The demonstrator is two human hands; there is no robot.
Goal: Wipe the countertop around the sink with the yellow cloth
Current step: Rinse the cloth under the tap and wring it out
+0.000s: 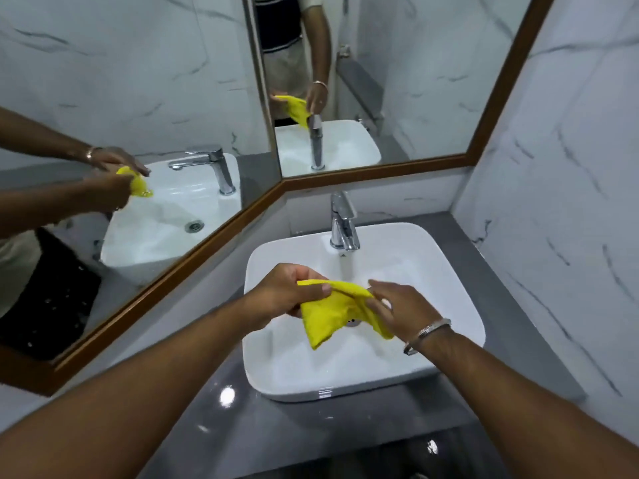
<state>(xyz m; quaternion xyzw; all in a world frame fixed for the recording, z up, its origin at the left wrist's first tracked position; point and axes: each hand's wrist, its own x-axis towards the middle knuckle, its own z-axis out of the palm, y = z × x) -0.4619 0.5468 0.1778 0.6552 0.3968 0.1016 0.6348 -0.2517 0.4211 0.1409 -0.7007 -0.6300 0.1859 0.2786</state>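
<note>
Both hands hold the yellow cloth [332,311] above the white sink [460,326], below the tap [343,221]. The left hand [288,293] pinches the cloth's left edge between thumb and fingers; the right hand [401,311] grips its right edge, a bangle [427,335] on the wrist. Grey countertop [262,433] surrounds the sink; mirrors [373,74] stand far behind it.

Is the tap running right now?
On, it seems: a pale stream drops from the faucet spout into the sink, just behind the yellow cloth held between the left hand and right hand.
</note>
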